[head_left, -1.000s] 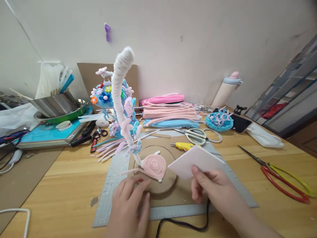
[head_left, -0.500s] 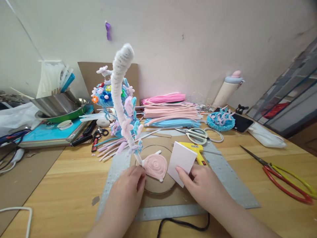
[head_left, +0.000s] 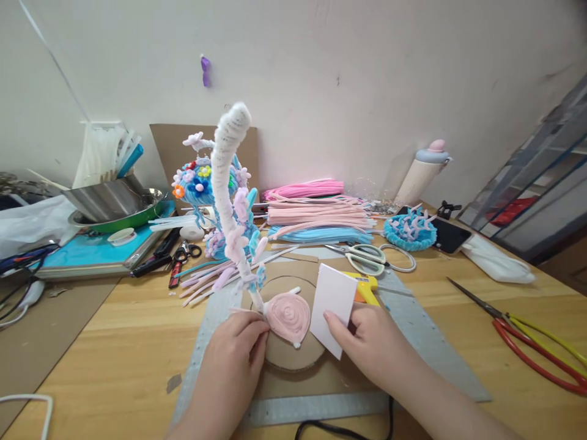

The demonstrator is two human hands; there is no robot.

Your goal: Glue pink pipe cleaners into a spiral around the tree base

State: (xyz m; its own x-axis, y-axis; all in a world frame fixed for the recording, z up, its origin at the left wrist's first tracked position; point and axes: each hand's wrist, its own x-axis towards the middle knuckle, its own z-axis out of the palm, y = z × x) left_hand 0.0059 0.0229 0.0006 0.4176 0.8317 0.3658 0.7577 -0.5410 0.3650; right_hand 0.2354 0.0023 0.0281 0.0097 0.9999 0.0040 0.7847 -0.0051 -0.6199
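A tall white pipe-cleaner stalk (head_left: 225, 174) with pink and blue bits rises from a pink spiral disc (head_left: 288, 315) lying on a round cardboard piece (head_left: 293, 353). My left hand (head_left: 232, 363) pinches the base of the stalk at the disc's left edge, fingers closed. My right hand (head_left: 373, 345) grips a white card (head_left: 332, 305), held upright just right of the pink disc. A yellow glue gun (head_left: 365, 286) lies behind the card. All this sits on a grey cutting mat (head_left: 413, 318).
Stacks of pink and blue pipe cleaners (head_left: 316, 214) lie behind, with white scissors (head_left: 371, 260), a blue woven disc (head_left: 409, 231), a phone (head_left: 449, 235), a decorated blue figure (head_left: 202, 183), a metal bowl (head_left: 110, 198) at left, red-and-yellow shears (head_left: 536, 342) at right. A black cable (head_left: 348, 428) runs along the near edge.
My right hand turned the white card from flat to upright and brought it close to the pink disc. My left hand moved from the cardboard up to the stalk's base.
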